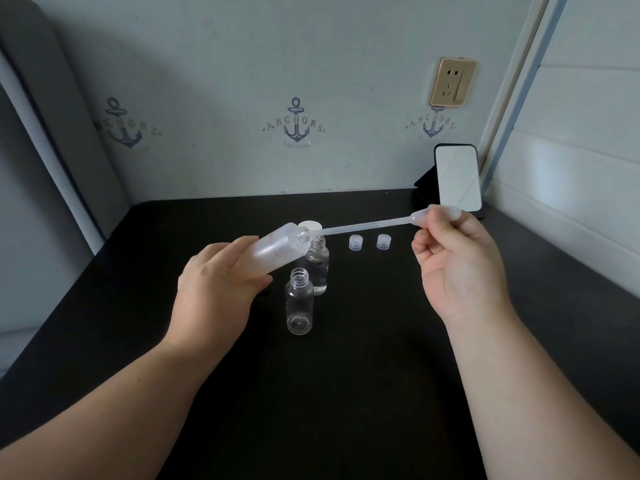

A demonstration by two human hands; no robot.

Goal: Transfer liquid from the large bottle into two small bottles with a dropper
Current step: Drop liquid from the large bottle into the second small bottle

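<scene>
At the centre of the frame the left hand point(221, 282) is wrapped around the lower body of the large bottle point(277, 249), a frosted one tipped steeply so that its open neck points up and to the right. The right hand point(460, 268), right of centre, pinches the bulb of the dropper point(374, 223) between thumb and fingers, the remaining fingers loosely curled. The dropper lies nearly level, its thin tip reaching left to the large bottle's mouth; whether the tip is inside the neck or just at the rim is hard to tell.

Just below the tilted neck, two small bottles stand upright and uncapped on the black table point(346, 393). The near bottle point(299, 301) is clear and looks empty. The far bottle point(318, 266), just behind and slightly right of it, is partly hidden by the large bottle and seems to hold clear liquid.

A white cap point(310, 224) sits behind the large bottle's neck. To its right, two small clear caps point(355, 242) point(383, 242) rest side by side on the table, beneath the dropper's stem.

In the upper right, a phone point(457, 178) leans on a stand at the table's back corner, and a gold socket point(452, 82) is on the wall above it. The wall point(242, 81) carries anchor prints.
</scene>
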